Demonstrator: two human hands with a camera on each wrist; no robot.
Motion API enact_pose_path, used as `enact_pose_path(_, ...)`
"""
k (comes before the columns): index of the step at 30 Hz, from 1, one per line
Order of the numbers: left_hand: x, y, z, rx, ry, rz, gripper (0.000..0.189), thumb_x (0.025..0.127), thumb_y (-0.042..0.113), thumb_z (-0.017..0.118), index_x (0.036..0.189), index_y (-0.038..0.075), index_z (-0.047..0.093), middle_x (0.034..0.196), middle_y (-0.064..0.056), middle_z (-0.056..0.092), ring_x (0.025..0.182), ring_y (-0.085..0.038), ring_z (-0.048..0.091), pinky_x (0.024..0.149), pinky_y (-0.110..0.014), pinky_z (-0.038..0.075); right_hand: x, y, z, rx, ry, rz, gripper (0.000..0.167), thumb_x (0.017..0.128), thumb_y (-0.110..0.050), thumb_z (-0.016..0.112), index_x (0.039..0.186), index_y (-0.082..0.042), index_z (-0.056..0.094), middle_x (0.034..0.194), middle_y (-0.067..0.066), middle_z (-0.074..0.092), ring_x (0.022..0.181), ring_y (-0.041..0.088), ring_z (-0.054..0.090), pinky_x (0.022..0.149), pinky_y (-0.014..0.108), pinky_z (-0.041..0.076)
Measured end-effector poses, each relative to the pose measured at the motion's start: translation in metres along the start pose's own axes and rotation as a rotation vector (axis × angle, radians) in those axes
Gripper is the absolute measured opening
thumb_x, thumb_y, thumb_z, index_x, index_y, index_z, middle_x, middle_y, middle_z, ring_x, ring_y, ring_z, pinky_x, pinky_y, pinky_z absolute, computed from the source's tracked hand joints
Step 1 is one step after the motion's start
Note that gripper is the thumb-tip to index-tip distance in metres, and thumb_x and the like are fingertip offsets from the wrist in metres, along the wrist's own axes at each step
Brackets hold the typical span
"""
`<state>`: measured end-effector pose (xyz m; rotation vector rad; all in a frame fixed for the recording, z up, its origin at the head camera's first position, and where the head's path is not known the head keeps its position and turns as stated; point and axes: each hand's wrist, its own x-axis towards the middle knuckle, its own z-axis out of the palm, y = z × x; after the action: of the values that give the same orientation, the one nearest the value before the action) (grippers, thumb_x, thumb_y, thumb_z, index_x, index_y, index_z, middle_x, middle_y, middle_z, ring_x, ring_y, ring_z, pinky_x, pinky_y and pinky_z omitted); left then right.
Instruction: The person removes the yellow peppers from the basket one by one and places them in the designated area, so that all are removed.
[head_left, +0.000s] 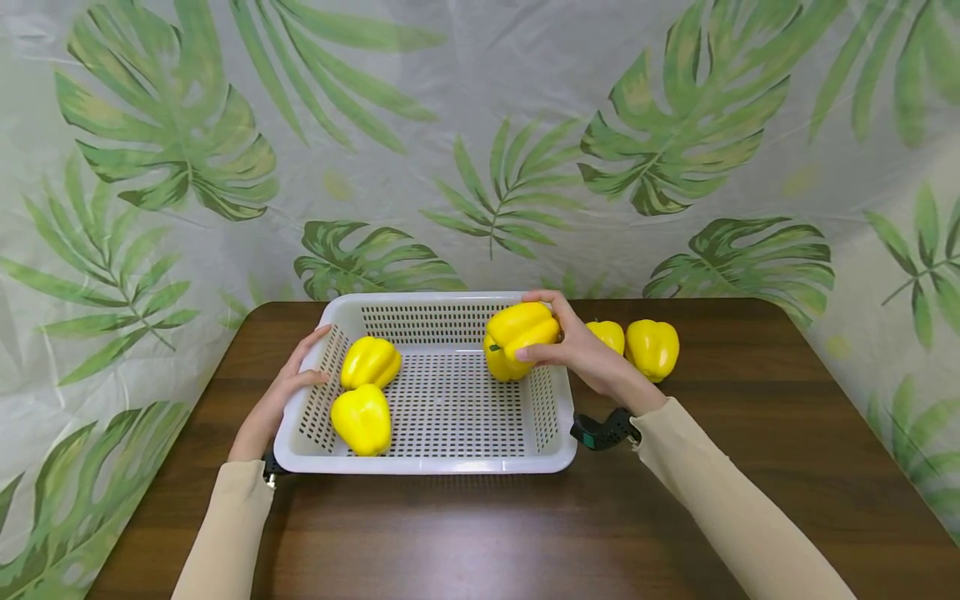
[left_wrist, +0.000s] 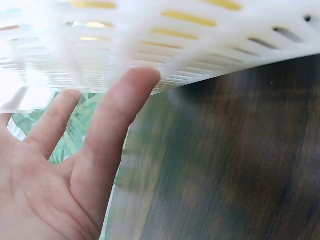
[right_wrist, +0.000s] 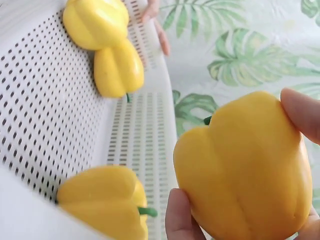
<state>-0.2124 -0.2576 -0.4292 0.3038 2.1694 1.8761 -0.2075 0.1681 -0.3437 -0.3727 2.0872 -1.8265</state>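
Note:
My right hand (head_left: pixel 573 346) grips a yellow bell pepper (head_left: pixel 522 329) between thumb and fingers, over the right end of a white perforated plastic basket (head_left: pixel 431 465). Below it in the basket, partly covered by the held one, lies another yellow pepper (right_wrist: pixel 102 197) with a green stem. Two more peppers sit against the basket's left end, one farther back (head_left: pixel 371 362) and one nearer (head_left: pixel 362 420). My left hand (head_left: pixel 281 396) rests on the basket's left side with fairly straight fingers. In the left wrist view, its thumb (left_wrist: pixel 112 117) extends along the slotted wall.
Two yellow peppers stand on the brown wooden table (head_left: pixel 450 533) right of the basket. One (head_left: pixel 652 350) is in full view; the other (head_left: pixel 609 335) is partly behind my right hand. A leaf-patterned cloth (head_left: pixel 510 167) hangs behind the table.

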Motion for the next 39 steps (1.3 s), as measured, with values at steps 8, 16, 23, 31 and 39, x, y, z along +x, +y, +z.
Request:
enact_pose_path(8,0.005,-0.001,-0.001,-0.033,-0.010,0.069,0.069,0.093,0.005,0.040,0.153,0.030,0.015,0.155,-0.020,0.008,0.125,-0.046,0.030,0.081,-0.041,0.050,-0.008,0.006,-0.013,-0.015,0.032,-0.007,0.068,0.085,-0.014,0.070,0.139,-0.020,0.029,0.130,0.017,0.037,0.107,0.033,0.043,0.087,0.041,0.046)
enact_pose_path(16,0.008,-0.003,-0.003,-0.071,-0.011,0.098,0.070,0.092,0.002,0.040,0.153,0.029,0.019,0.154,-0.024,0.009,0.120,-0.031,0.040,0.082,-0.033,0.051,-0.017,0.011,-0.023,0.029,0.029,-0.002,0.059,0.094,-0.018,0.060,0.142,-0.019,0.026,0.134,0.016,0.034,0.111,0.034,0.042,0.092,0.044,0.042)
enact_pose_path(23,0.004,-0.002,-0.001,-0.020,-0.006,0.051,0.070,0.093,0.007,0.040,0.153,0.031,0.014,0.155,-0.018,0.008,0.125,-0.043,0.032,0.082,-0.041,0.050,-0.023,0.017,-0.031,0.081,0.050,-0.036,0.046,0.098,-0.020,0.052,0.138,-0.017,0.029,0.138,0.012,0.029,0.114,0.033,0.042,0.094,0.051,0.040)
enact_pose_path(31,-0.001,0.001,0.002,-0.002,0.005,-0.007,0.070,0.093,0.011,0.041,0.153,0.034,0.012,0.156,-0.014,0.008,0.125,-0.046,0.031,0.082,-0.053,0.047,-0.031,0.022,-0.040,0.056,0.106,-0.046,0.039,0.099,-0.022,0.052,0.131,-0.023,0.031,0.132,0.014,0.032,0.105,0.028,0.046,0.085,0.040,0.041)
enact_pose_path(39,0.001,0.001,0.001,0.002,0.001,0.001,0.070,0.093,0.010,0.041,0.153,0.034,0.013,0.155,-0.015,0.009,0.124,-0.046,0.032,0.081,-0.049,0.049,-0.039,0.025,-0.048,0.102,0.173,-0.063,0.033,0.099,-0.020,0.051,0.127,-0.023,0.032,0.126,0.017,0.037,0.099,0.021,0.052,0.084,0.031,0.047)
